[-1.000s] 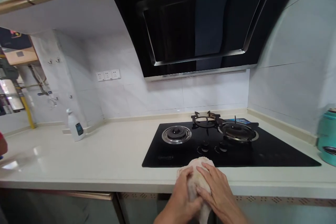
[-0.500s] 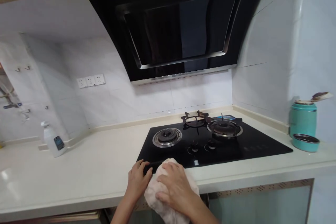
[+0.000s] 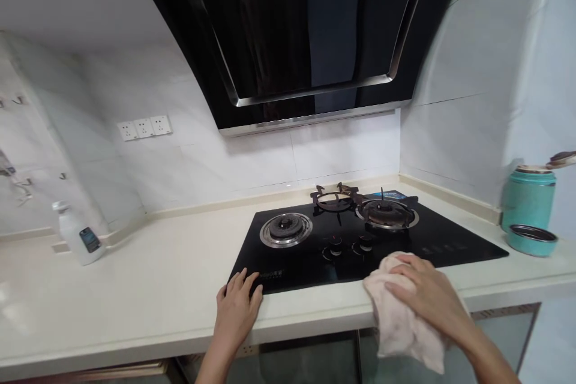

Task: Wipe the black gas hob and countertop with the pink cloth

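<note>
My right hand (image 3: 429, 297) presses a pale cloth (image 3: 400, 321) against the front edge of the black glass gas hob (image 3: 454, 246), right of its two knobs (image 3: 348, 246). Part of the cloth hangs over the counter's front edge. My left hand (image 3: 237, 309) rests flat on the cream counter (image 3: 148, 288) with its fingers spread, the fingertips touching the hob's front left corner. It holds nothing.
The hob has a left burner (image 3: 285, 229) and a right burner (image 3: 387, 215), with a loose pan support (image 3: 333, 198) behind. A black range hood (image 3: 306, 36) hangs above. A teal flask (image 3: 527, 198) and its lid (image 3: 531, 240) stand at right. A white bottle (image 3: 81, 241) stands at left.
My right hand has slid the cloth rightward along the hob's front edge. My left hand has let go of the cloth and stayed flat at the hob's left corner.
</note>
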A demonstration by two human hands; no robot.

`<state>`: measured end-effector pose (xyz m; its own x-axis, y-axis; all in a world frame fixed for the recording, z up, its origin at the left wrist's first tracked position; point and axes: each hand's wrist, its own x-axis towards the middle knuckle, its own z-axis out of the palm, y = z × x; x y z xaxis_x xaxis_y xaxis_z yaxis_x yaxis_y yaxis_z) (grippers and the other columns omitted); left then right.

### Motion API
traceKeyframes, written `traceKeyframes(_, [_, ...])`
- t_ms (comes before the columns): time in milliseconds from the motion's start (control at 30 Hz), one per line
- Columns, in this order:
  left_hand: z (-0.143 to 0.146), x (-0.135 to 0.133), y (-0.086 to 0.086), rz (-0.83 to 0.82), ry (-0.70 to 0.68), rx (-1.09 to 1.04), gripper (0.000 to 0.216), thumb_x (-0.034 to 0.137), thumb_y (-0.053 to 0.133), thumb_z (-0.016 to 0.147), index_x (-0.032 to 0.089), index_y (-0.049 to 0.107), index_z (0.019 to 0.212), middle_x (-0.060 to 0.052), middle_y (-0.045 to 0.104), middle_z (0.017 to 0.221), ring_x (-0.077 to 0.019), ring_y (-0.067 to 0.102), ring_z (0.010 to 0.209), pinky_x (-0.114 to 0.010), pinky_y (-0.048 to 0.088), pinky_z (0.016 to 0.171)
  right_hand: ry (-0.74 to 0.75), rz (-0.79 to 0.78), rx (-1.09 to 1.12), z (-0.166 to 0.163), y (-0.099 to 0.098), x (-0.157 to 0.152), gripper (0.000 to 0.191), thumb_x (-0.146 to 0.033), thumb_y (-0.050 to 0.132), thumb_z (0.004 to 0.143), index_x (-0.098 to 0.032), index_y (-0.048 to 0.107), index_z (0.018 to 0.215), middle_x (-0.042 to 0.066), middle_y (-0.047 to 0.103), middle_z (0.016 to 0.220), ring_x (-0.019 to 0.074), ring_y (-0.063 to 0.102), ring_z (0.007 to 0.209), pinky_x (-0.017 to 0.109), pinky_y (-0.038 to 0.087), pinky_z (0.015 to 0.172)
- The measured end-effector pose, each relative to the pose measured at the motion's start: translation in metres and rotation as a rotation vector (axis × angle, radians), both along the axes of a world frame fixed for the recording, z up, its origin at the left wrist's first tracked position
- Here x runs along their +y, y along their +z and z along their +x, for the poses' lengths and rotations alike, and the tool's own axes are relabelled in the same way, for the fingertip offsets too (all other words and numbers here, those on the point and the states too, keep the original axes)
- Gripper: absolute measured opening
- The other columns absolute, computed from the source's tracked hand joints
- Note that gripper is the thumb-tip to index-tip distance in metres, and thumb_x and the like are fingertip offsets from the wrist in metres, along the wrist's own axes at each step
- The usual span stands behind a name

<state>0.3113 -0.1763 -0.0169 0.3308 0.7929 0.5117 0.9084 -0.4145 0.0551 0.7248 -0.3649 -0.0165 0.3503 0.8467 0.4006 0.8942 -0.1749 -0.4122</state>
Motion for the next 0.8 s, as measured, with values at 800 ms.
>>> traceKeyframes(800, [-0.002, -0.001, -0.005, 0.015, -0.039, -0.148, 0.035, 0.033, 0.054, 0.096, 0.027, 0.074, 0.124, -0.01, 0.067, 0.142, -0.0321, 0.058, 0.138, -0.056, 0.045, 0.112, 0.107, 0.329, -0.397, -0.115, -0.04, 0.032, 0.026, -0.05, 0.063, 0.092, -0.038, 0.076, 0.111, 0.004, 0.072, 0.127, 0.0281, 0.066, 0.111, 0.037, 0.051, 0.08])
